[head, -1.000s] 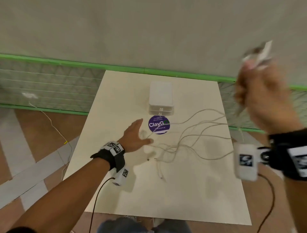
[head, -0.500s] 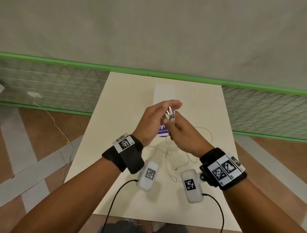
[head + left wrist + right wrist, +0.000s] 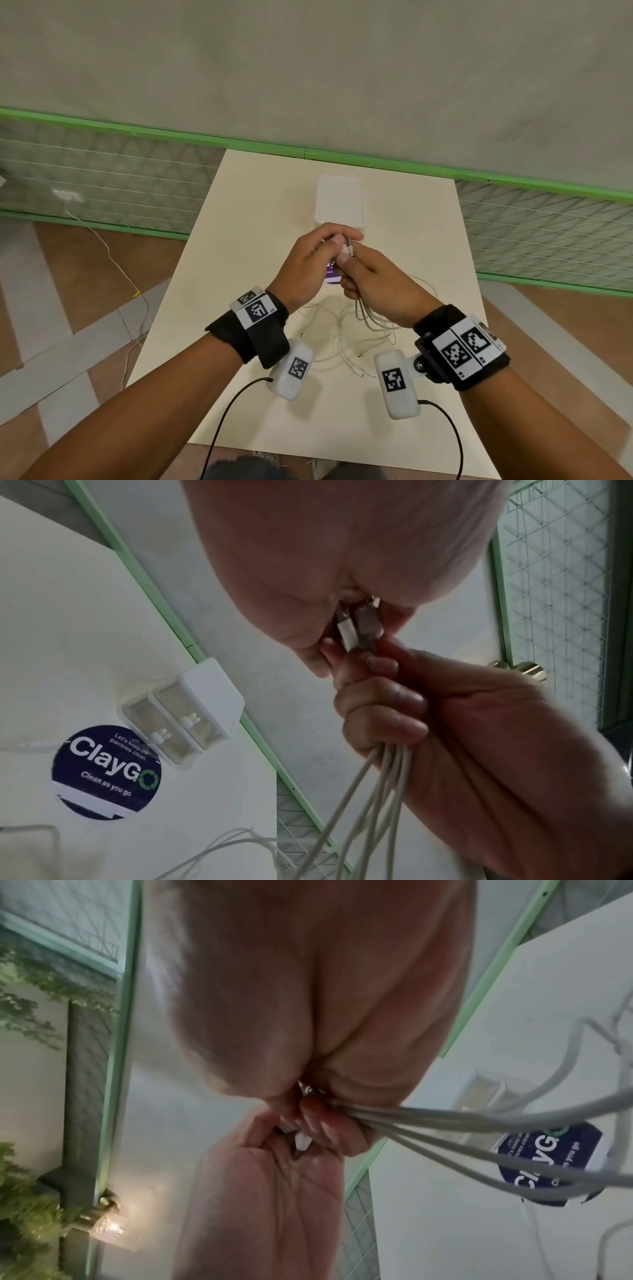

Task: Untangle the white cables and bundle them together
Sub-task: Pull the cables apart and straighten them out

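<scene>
The right hand (image 3: 380, 287) is gripping the white cables (image 3: 373, 785) in its curled fingers above the table (image 3: 239, 212), strands hanging toward 6 o'clock. The left hand (image 3: 308, 260), at 9 o'clock of it, is pinching the connector ends (image 3: 358, 631).

i count two hands (image 3: 310, 260), one cream rectangular bench (image 3: 260, 212), one white lidded plastic box (image 3: 339, 198) and one round dark-blue sticker (image 3: 106, 772). about four thin white cables (image 3: 377, 777) leave my right fist; the rest tangle uncountably.
</scene>
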A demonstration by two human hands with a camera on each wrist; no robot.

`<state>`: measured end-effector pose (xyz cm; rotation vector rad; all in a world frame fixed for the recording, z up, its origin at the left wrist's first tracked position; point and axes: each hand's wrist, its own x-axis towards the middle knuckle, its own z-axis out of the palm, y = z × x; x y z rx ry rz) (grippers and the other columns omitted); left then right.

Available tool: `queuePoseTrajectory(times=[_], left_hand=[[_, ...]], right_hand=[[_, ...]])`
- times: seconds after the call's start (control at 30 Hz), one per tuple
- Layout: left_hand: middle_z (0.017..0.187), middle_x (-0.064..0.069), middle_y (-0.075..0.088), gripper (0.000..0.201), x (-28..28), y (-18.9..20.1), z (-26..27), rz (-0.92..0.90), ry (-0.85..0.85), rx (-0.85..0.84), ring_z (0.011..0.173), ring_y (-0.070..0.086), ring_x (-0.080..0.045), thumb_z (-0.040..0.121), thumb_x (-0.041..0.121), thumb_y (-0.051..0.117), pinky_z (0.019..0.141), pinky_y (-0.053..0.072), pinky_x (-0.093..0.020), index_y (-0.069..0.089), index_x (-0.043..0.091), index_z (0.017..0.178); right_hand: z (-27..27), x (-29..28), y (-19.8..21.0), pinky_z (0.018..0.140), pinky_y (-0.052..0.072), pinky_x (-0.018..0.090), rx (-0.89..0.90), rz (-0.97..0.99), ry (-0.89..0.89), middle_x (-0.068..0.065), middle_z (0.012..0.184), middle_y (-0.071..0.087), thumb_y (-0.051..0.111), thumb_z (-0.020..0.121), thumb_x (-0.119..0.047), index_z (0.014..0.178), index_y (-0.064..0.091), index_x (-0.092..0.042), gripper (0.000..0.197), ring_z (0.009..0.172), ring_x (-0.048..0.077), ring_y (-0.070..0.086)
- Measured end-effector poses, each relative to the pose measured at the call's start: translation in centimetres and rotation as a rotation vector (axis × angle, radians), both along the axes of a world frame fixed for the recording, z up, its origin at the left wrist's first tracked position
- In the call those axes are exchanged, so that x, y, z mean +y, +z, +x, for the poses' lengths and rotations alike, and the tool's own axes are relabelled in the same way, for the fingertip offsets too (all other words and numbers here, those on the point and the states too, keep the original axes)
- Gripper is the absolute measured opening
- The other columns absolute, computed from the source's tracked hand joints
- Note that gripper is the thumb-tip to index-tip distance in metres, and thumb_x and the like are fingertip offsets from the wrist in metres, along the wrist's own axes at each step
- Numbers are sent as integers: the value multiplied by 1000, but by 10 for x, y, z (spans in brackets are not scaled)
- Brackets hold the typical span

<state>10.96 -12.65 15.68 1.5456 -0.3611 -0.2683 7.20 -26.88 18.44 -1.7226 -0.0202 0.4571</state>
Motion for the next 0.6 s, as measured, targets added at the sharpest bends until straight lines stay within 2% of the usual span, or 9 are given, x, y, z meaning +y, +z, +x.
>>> queuePoseTrajectory(times=[0.07,0.13,0.2,0.27,0.4,0.47,0.53,0.57,0.6], left_hand=[[108,-2,70,36,-1,0,0,10,7,3,78,63,-11,104,6,33,73,50,-29,68,6,111],[106,-6,71,33,-2,0,-1,34,22,0,74,63,-10,104,6,36,71,51,-27,68,7,110],[110,-12,71,22,-3,-1,-1,58,28,-12,75,64,-8,101,6,45,70,51,-22,65,6,108],[110,-10,71,14,-4,-4,-1,70,30,-29,72,63,-5,100,6,50,68,50,-18,62,5,107],[101,-5,69,9,-9,-14,-2,72,115,-26,69,62,-8,99,10,55,63,52,-22,62,8,104],[100,-4,69,6,-13,-21,-4,66,165,-26,74,63,-13,99,15,56,65,55,-29,61,12,102],[98,-9,68,7,-16,-27,-3,88,187,-35,72,64,-18,99,20,55,64,58,-38,59,14,101],[96,-12,67,8,-18,-28,-3,111,189,-48,70,65,-19,100,22,54,63,58,-39,58,15,100],[95,-14,65,10,-18,-29,-3,139,193,-68,68,64,-19,101,25,53,61,58,-38,56,15,100]], right_hand=[[1,-1,-1,60,35,28,-17,-47,2,-13,67,44,35,109,-22,85,44,-14,27,60,8,36],[3,-1,-2,61,37,28,-10,-77,10,-15,66,45,36,109,-22,81,45,-16,30,61,9,37],[6,-1,-1,62,35,28,56,-35,-2,-8,69,42,38,102,-14,79,45,-15,24,62,10,35],[7,0,0,61,31,28,132,30,-38,-4,70,39,37,93,-5,76,45,-14,21,63,11,32],[12,4,2,61,30,27,155,-96,-31,-5,66,38,31,92,2,76,44,-14,26,64,12,31],[15,5,1,61,32,26,156,-152,-17,-8,65,45,31,92,2,82,52,-13,28,65,10,34],[17,4,0,62,34,25,162,-172,3,-9,72,55,31,92,1,101,61,-8,33,67,9,38],[17,4,-1,63,34,25,169,-173,13,-10,75,59,31,92,1,108,62,-6,36,67,8,39],[17,3,-2,63,34,24,176,-167,20,-13,74,62,30,92,2,108,62,-6,36,67,6,41]])
